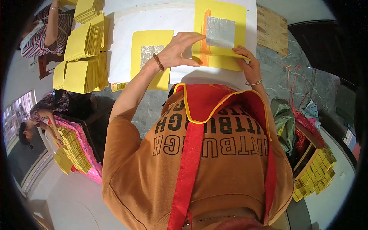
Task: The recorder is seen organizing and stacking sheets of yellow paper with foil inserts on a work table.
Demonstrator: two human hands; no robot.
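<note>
On the white table at the front lies a yellow paper sheet with a silver square and an orange stripe. My right hand pinches its near right edge, which is lifted and folded up toward the silver square. My left hand, with a beaded bracelet at the wrist, is stretched over the sheet's left edge. Its index finger points at the stripe and its thumb is spread apart; nothing is held in it. Partly under my left forearm lies another yellow sheet with a silver square.
Thick stacks of yellow paper stand along the left of the white table. Two other people work at the left, one by a pink-covered table with yellow bundles. More yellow bundles and a green bag are at the right.
</note>
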